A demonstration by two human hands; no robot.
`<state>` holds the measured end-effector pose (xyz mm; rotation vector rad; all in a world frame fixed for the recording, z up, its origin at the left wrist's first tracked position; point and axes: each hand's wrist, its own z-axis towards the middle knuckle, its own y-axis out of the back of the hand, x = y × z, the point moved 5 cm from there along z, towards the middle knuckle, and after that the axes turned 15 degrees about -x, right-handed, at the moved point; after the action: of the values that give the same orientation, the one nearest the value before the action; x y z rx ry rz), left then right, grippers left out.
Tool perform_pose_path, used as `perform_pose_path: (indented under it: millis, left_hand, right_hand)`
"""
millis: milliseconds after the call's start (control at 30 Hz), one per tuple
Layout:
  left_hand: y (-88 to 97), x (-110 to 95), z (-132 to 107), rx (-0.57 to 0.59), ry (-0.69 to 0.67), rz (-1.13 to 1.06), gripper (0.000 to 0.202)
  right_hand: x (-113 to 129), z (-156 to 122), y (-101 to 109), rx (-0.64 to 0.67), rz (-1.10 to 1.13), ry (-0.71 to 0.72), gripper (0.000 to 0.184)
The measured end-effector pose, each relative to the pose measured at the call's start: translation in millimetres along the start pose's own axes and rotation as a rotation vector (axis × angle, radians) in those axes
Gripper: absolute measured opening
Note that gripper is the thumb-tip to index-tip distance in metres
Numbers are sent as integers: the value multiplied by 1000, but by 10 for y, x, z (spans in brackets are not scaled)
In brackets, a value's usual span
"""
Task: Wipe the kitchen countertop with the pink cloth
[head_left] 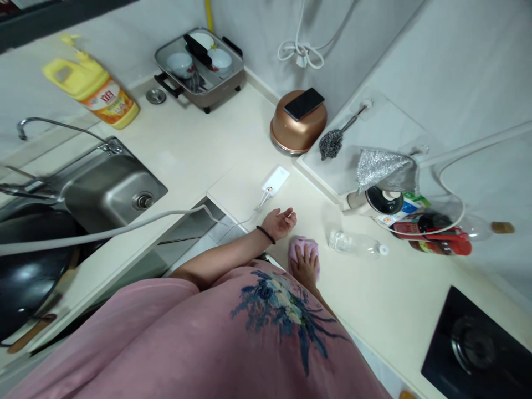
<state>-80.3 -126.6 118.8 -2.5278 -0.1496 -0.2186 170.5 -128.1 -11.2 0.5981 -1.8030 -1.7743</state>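
My right hand (306,267) presses flat on a folded pink cloth (302,244) that lies on the cream countertop (366,282). To its left, my left hand (280,223) is held palm up with loosely curled fingers and nothing in it; a dark bead bracelet (266,235) circles that wrist. Just beyond the left hand lies a white power bank (275,180) with a white cable plugged into its near end. A clear plastic bottle (353,244) with a white cap rests on its side to the right of the cloth.
An upturned copper-coloured pot (297,124) carries a black phone (305,103). Bowls sit in an electric pan (203,72) at the back. A sink (112,188) and yellow detergent jug (97,91) are left; sauce bottles (432,233) and a black stove (477,343) are right.
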Motion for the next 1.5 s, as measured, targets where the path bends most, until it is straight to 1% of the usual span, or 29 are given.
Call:
perform_pose_path:
  millis: [67,133,200,233,300,367,467,533,600,667,700,767,833,900,967,1000,1033,1067,1133,1200,1233,1300,1367,1433,1500]
  left_hand:
    - [-10,-26,-35,22,-20,10,40]
    - [-14,-66,-64,43,-50,28,39]
    - [-19,-110,-90,69,-83,40,40]
    - [-22,-131,-101,83,-102,48,41]
    - [-23,-165,-116,102,-141,80,39]
    - [-26,-188,-117,111,-182,123,34]
    - [-48,-207,-113,119,-237,158,30]
    - [-79,-208,-122,128,-270,173,29]
    - [-117,-201,-148,142,-295,177,28]
    - [-152,-196,-183,153,-317,185,28]
    - [-165,-198,-199,152,-329,195,29]
    - [-182,-222,-217,142,-354,224,30]
    - [-184,-272,-200,136,-366,241,31]
    - [-160,-330,-133,145,-346,266,33]
    - [-79,-370,-13,149,-302,367,35]
    - [-5,-388,62,136,-294,457,36]
    - [94,-416,140,103,-321,575,37]
    - [210,-463,214,55,-404,729,39]
    - [469,-594,317,-69,-664,1037,39]
    - [721,-717,349,-154,-946,1291,33]
    - [835,-765,345,-166,-1083,1410,30]
    - [1028,-827,326,-139,-1339,1660,29]
    - [1171,-864,317,-102,-1576,1905,34]
    - [1269,-930,343,-110,-1692,2009,37]
    - [1303,-1021,377,-160,-1757,2023,39]
  right_hand:
    - [-326,-354,25,-10,-28,-92,65]
    - [-563,-628,45,-21,-46,-174,66]
    - [-653,-741,56,-44,-49,-232,68]
    - [-639,-728,57,-60,-48,-254,69]
    - [-507,-576,48,-88,-41,-282,70]
    - [-264,-299,21,-88,-20,-266,69]
    - [185,196,-35,-36,31,-145,68]
    - [439,470,-58,-2,56,-49,69]
    - [589,637,-62,9,67,18,69]
    - [611,663,-45,6,71,63,68]
    - [572,619,-31,6,71,79,67]
    - [396,425,10,15,62,89,65]
    - [111,117,69,29,34,43,64]
    - [-223,-246,143,31,-13,-52,64]
    - [-520,-589,213,7,-59,-151,64]
    - [-634,-728,239,-21,-77,-194,65]
    - [-718,-836,251,-54,-86,-228,66]
    - [-771,-909,247,-88,-89,-256,67]
    - [-791,-941,193,-150,-80,-302,69]
    - [-704,-823,98,-188,-65,-325,69]
    - [-625,-712,47,-197,-57,-323,69]
    - [-410,-401,-41,-194,-36,-295,69]
    - [-151,-4,-96,-162,-9,-245,69]
    - [99,418,-109,-122,15,-188,68]
    - [291,779,-87,-98,28,-134,68]
